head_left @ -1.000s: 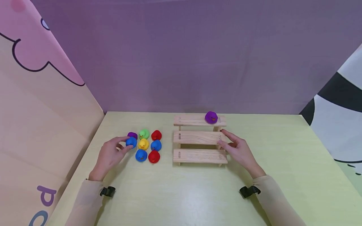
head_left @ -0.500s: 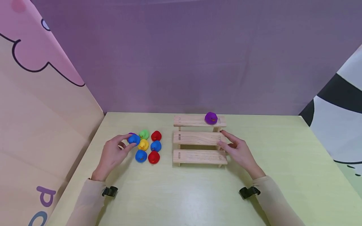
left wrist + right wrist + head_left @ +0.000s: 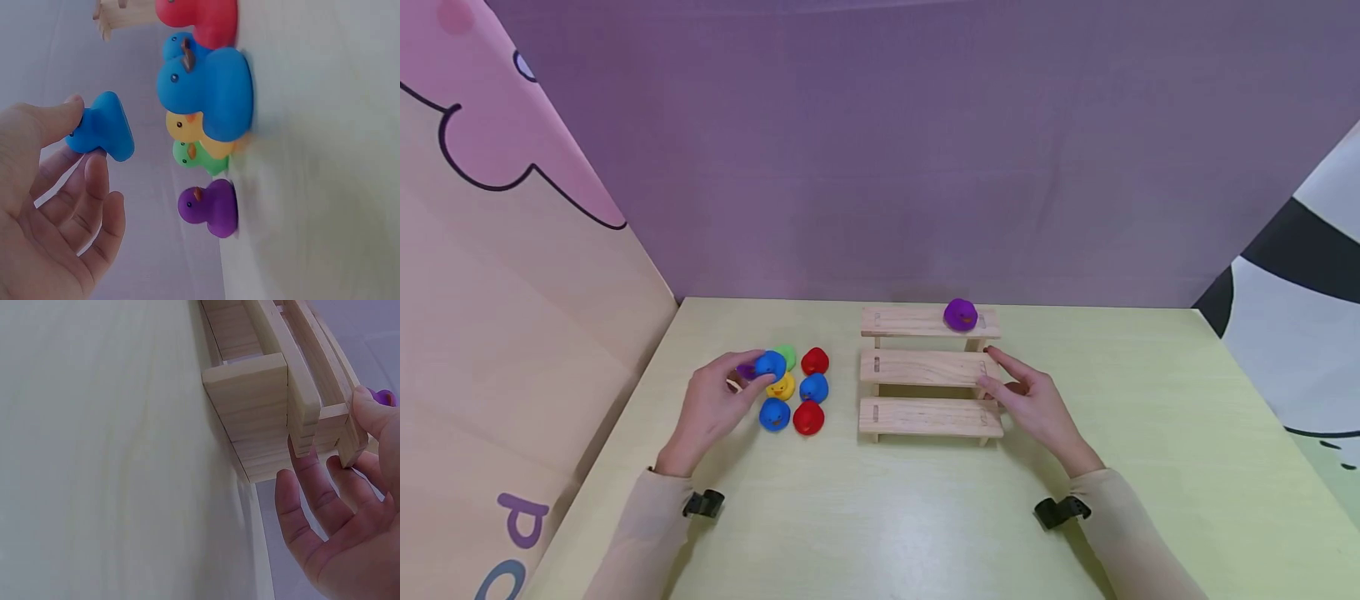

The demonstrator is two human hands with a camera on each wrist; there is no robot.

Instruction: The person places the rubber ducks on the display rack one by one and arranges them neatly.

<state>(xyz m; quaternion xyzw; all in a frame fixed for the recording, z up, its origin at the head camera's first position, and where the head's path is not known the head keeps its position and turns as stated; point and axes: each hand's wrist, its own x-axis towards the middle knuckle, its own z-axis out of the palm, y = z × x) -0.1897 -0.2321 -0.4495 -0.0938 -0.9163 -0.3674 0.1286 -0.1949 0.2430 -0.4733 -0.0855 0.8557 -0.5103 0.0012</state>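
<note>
Between thumb and fingers, my left hand [image 3: 711, 408] pinches a blue rubber duck [image 3: 770, 365]. The left wrist view shows this duck [image 3: 106, 127] raised off the table, its flat base turned toward the standing ducks. My right hand [image 3: 1041, 407] grips the right end of the middle step of a three-tier wooden stand [image 3: 925, 367]. In the right wrist view the thumb lies on the step's edge and fingers reach around its end. A purple duck [image 3: 960, 316] sits toward the right of the top step.
Under and beside my left hand are a purple duck [image 3: 747, 371], a green duck [image 3: 786, 356] and a yellow duck [image 3: 782, 386]. Two red ducks, one red duck [image 3: 808, 418] in front, and two blue ducks stand nearby. A purple backdrop [image 3: 910, 167] rises behind the table [image 3: 880, 517].
My left hand has lifted the blue duck and carried it right and slightly away, uncovering part of the purple duck. The right hand and stand have stayed in place.
</note>
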